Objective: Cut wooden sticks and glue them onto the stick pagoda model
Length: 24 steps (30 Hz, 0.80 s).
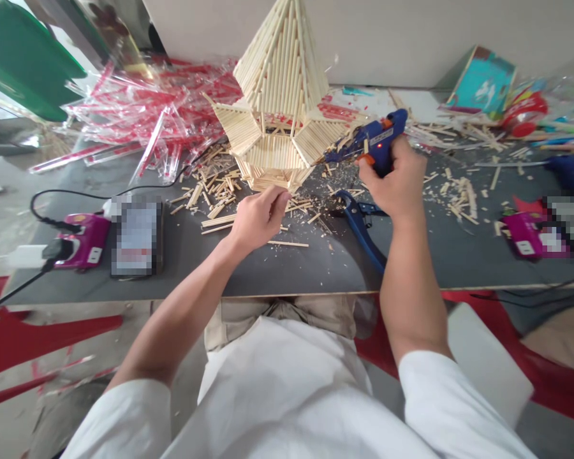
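In the head view, a pale, smooth wall (411,38) backs a dark, flat surface (191,274) littered with crumbs and short stick offcuts (215,182). At upper centre stands the model (281,83), built of thin, round wooden sticks: a ribbed, pointed roof above flared, slatted panels. The left hand (261,217) is at its base, fingers pressed together; whether they pinch a stick, I cannot tell. Right of centre, the right hand's (399,182) fingers wrap the grip of a blue plastic glue gun (374,143), its nozzle pointing toward the model's right panel. Below lies a cutter with curved blue handles (358,229). Crinkled, clear-and-red plastic wrappers (148,115) heap at upper left; a flat, rectangular phone (136,239) lies at left.
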Each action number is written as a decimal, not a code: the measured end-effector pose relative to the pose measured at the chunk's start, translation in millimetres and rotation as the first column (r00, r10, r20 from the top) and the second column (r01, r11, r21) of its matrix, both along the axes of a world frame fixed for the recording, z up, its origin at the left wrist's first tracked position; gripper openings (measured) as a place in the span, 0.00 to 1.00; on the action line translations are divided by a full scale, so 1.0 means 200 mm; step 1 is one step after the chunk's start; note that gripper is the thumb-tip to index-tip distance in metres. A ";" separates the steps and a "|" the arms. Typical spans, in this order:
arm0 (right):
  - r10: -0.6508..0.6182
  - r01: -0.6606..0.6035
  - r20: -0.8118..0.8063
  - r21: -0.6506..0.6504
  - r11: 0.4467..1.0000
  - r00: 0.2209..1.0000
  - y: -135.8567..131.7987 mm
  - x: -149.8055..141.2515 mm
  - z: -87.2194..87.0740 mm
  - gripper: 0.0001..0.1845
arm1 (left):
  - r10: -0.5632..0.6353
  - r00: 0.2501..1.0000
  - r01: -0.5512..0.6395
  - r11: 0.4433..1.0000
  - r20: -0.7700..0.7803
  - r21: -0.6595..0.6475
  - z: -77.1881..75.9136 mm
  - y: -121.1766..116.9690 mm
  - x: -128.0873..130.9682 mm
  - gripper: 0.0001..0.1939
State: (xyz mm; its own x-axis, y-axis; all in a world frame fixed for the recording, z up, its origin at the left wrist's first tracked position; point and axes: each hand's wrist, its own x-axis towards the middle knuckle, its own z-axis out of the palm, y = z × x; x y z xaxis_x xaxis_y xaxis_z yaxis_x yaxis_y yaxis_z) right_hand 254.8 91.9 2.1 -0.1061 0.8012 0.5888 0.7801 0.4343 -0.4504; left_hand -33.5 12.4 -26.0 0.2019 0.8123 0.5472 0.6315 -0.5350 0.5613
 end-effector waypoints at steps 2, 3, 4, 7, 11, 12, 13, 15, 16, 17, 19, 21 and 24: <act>-0.003 0.003 -0.005 0.001 1.000 1.000 -0.01 0.00 0.01 0.16 | 0.001 1.000 -0.001 1.000 0.000 -0.001 0.00 0.00 0.00 0.14; -0.003 0.003 -0.009 0.003 1.000 1.000 -0.01 0.00 0.01 0.16 | 0.002 1.000 -0.002 1.000 -0.001 0.000 0.00 0.00 0.00 0.14; 0.002 -0.002 -0.012 0.003 1.000 1.000 -0.02 0.01 0.01 0.16 | 0.003 1.000 -0.003 1.000 0.001 0.003 0.00 0.00 0.00 0.14; 0.066 -0.067 -0.018 -0.043 0.997 0.998 -0.03 0.03 0.03 0.15 | -0.001 1.000 0.001 1.000 0.008 0.010 0.00 0.00 0.00 0.14; 0.083 -0.087 -0.035 -0.125 0.988 0.996 -0.02 0.09 0.05 0.16 | -0.010 1.000 0.010 1.000 0.008 0.018 0.00 0.01 0.00 0.13; 0.049 -0.053 -0.033 -0.137 0.989 0.998 -0.01 0.11 0.06 0.16 | -0.015 1.000 0.015 1.000 0.013 0.018 0.01 0.00 0.00 0.13; 0.006 -0.009 -0.023 -0.151 0.988 1.000 0.00 0.14 0.06 0.16 | -0.023 0.999 0.022 1.000 0.022 0.013 0.01 0.00 0.00 0.13; -0.095 0.097 0.018 -0.199 0.975 0.995 0.02 0.21 0.04 0.16 | -0.044 0.998 0.044 0.999 0.045 -0.001 0.02 0.00 0.00 0.13; -0.148 0.155 0.048 -0.237 0.959 0.988 0.04 0.24 0.02 0.16 | -0.054 0.997 0.054 0.998 0.059 -0.007 0.02 0.00 0.00 0.12; -0.200 0.214 0.079 -0.280 0.936 0.977 0.05 0.27 0.01 0.17 | -0.062 0.995 0.063 0.998 0.076 -0.012 0.03 0.00 0.00 0.12; -0.305 0.328 0.121 -0.337 0.882 0.945 0.09 0.31 -0.03 0.20 | -0.076 0.989 0.079 0.997 0.124 -0.016 0.04 0.00 0.00 0.12; -0.408 0.426 0.122 -0.289 0.857 0.905 0.11 0.31 -0.06 0.23 | -0.097 0.975 0.107 0.993 0.201 -0.040 0.04 0.00 0.00 0.12; -0.358 0.353 -0.005 -0.165 0.921 0.934 0.10 0.22 -0.05 0.20 | -0.153 0.925 0.210 0.969 0.349 -0.132 0.04 0.01 0.00 0.13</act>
State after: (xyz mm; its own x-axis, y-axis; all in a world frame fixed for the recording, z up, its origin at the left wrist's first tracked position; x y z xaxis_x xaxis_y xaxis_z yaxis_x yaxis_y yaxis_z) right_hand 298.8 111.8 -6.9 0.2211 0.8659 0.4486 0.8527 0.0516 -0.5198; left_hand -33.1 14.3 -18.5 0.1838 0.8627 0.4712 0.2931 -0.5056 0.8114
